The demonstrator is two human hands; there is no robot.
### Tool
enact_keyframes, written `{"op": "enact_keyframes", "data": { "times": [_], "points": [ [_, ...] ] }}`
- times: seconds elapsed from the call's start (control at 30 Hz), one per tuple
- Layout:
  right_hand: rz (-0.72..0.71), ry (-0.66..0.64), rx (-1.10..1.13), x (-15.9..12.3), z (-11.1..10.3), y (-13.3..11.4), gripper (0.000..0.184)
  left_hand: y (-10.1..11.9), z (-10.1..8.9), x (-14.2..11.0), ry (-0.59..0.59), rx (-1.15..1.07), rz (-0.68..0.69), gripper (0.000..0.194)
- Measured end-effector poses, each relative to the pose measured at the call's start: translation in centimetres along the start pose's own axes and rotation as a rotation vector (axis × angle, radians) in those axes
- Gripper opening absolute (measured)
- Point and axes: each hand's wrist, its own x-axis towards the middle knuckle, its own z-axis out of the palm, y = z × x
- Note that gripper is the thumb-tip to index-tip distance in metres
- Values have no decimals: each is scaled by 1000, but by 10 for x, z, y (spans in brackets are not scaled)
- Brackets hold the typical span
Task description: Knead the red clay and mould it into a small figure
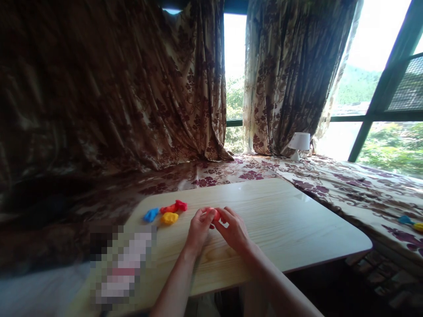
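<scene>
Above the middle of the pale wooden table (264,220), a small red-orange lump (216,215), which looks like modelling clay, sits between my two hands. My left hand (200,226) grips it from the left with bent fingers and thumb. From the right, the fingers of my right hand (233,226) close on the same lump. Its lower part is hidden behind the fingers. Left of my hands lie a blue lump (151,215), a yellow lump (169,218), an orange-red lump (168,208) and a red lump (181,205), grouped close together.
A pixelated pale object (127,264) covers the table's left front. Beyond the table lies flowered cloth (251,169), bearing a white lamp (300,143). Another blue piece (405,219) and a yellow piece (418,227) rest on the cloth at far right.
</scene>
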Motion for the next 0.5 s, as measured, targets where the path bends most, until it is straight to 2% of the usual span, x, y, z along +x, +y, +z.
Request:
{"op": "enact_keyframes", "data": {
  "times": [0.13,0.23,0.33,0.4,0.5],
  "points": [
    [-18,-13,16,-1,1,1,40,0,-1,-1,7,-12,13,49],
    [-37,-48,5,-1,-1,-1,28,1,-2,-2,10,70,32,49],
    [-19,-47,-13,0,-4,-2,17,2,-1,-2,8,141,105,42],
    [-12,-56,-14,-1,-3,-1,17,1,0,-1,-10,157,145,39],
    [-17,-43,-8,-1,0,1,28,2,-1,-1,-30,166,165,34]
  ]
}}
